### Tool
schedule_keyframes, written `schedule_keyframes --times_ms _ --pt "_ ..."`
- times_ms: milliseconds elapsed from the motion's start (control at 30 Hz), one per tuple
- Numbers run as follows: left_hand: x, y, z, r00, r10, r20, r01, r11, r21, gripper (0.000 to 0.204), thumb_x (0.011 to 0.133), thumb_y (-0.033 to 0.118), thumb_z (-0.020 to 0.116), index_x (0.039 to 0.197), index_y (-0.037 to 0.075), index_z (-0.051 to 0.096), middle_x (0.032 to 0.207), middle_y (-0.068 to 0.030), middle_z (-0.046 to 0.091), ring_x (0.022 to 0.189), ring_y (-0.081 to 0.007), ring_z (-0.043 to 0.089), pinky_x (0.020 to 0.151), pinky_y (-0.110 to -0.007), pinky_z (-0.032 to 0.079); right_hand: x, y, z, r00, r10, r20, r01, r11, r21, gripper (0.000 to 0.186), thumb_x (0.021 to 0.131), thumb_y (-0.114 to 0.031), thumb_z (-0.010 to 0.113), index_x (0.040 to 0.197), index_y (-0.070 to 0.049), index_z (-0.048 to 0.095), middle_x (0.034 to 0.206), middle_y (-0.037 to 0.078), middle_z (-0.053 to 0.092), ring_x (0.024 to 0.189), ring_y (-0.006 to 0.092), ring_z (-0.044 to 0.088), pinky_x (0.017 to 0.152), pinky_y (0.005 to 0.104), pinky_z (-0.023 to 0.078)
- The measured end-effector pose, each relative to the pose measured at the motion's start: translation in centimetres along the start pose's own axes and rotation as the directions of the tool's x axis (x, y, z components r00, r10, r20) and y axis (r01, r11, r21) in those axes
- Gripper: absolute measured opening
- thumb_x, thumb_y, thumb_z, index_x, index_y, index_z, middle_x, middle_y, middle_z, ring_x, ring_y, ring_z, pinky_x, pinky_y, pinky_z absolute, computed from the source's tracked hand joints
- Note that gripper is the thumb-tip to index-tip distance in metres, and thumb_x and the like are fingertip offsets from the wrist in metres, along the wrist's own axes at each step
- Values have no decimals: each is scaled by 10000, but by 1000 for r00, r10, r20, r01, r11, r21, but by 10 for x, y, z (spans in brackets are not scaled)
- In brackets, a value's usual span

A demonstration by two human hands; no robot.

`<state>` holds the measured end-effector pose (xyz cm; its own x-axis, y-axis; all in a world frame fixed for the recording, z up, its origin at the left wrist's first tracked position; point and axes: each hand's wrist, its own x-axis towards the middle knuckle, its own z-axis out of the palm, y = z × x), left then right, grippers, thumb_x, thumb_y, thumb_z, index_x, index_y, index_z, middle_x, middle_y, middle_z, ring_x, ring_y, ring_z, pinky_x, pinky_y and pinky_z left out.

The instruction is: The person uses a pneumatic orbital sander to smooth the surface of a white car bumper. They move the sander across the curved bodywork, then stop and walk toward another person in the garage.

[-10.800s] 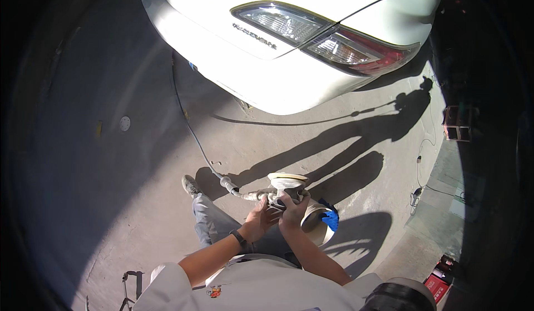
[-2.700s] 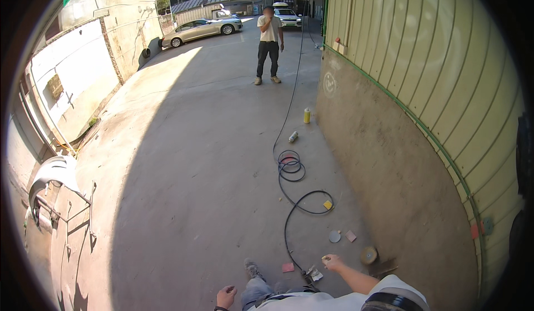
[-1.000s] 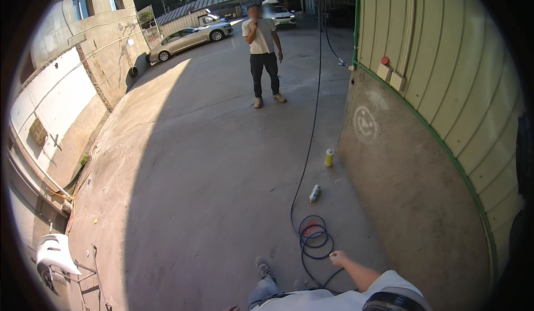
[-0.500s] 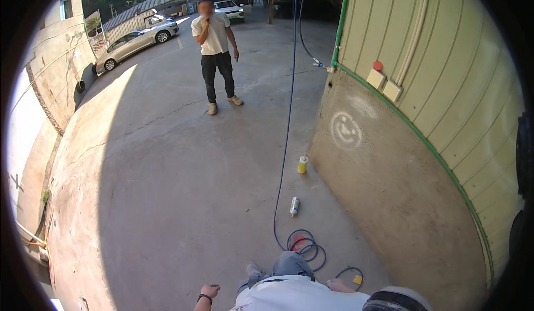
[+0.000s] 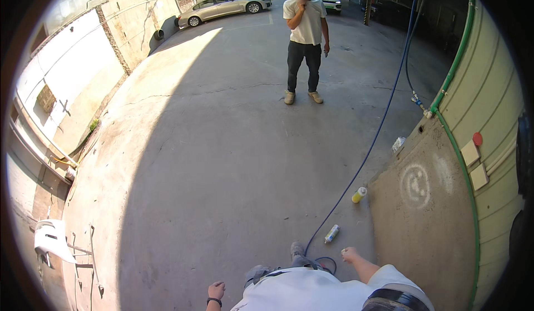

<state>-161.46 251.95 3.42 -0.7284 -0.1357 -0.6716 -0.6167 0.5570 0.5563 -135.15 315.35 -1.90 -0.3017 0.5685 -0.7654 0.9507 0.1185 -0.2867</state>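
Note:
My left hand [image 5: 217, 290], with a dark band on the wrist, hangs beside my body with its fingers curled in and nothing showing in them. Held out ahead on the other side is my right hand [image 5: 349, 253], also curled, with no object visible in it. Closest to that hand, a white and green spray can [image 5: 332, 233] lies on the concrete. Farther on, a yellow can with a white top [image 5: 359, 195] stands by the wall's foot. A blue hose [image 5: 368, 154] runs down from the upper right to a loop near my feet. Neither hand touches these things.
A person [image 5: 304, 44] in a white shirt stands ahead. To the right is a low wall [image 5: 389, 222] with a chalky smiley face, below green panelling. Parked cars [image 5: 225, 8] stand far back. On the left, a white curved panel [image 5: 53, 238] rests by a metal stand [image 5: 84, 251].
My view has turned left, so the person, cans and wall sit farther right. My right hand has come up and forward from beside my body. The left hand stays low.

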Motion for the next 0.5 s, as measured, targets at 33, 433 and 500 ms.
schedule_keyframes --times_ms 33,433,500 --pt "-23 -23 5 994 -107 5 107 994 12 328 909 219 722 1122 -19 797 972 -132 808 830 -194 780 761 -331 630 17 -8 -26 993 -105 -59 108 992 67 194 952 -128 694 1096 -27 777 879 106 765 708 197 750 631 362 602" --pt "-43 -35 95 974 119 191 -192 882 431 404 913 289 755 1177 -16 781 1046 -139 810 939 -219 795 787 -359 647 39 -103 -34 983 -178 52 166 970 178 316 961 -328 684 1166 -107 780 918 104 802 753 206 792 739 359 614" --pt "-36 13 92 981 126 150 -169 933 317 404 922 269 748 1211 -14 766 1067 -144 807 960 -226 794 786 -361 652 17 -73 -6 960 -183 211 177 983 49 335 944 -355 690 1175 -138 800 1041 111 800 913 247 774 856 394 599"
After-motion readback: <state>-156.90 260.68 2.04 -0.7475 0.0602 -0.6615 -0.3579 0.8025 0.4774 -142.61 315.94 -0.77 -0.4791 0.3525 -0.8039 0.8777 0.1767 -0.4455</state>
